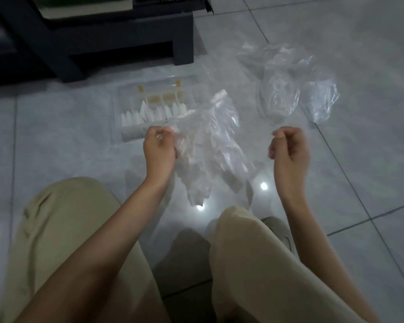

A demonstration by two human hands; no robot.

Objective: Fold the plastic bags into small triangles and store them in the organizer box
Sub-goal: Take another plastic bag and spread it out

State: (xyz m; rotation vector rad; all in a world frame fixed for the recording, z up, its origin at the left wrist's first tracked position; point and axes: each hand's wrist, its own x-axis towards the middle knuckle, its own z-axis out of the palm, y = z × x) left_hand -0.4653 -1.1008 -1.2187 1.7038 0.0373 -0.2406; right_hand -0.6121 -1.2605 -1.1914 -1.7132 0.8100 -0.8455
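Left hand pinched a corner of the clear plastic bag, which hung crumpled above the floor tiles, just near of the organizer box. Right hand was curled tight; whether it gripped a film edge I couldn't tell. It looked featherlight, limp and slippery, best taken by its corners. More bags lay far right

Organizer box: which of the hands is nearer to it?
Left. The left hand is at the organizer box, by its near edge; the right hand is far to its right.
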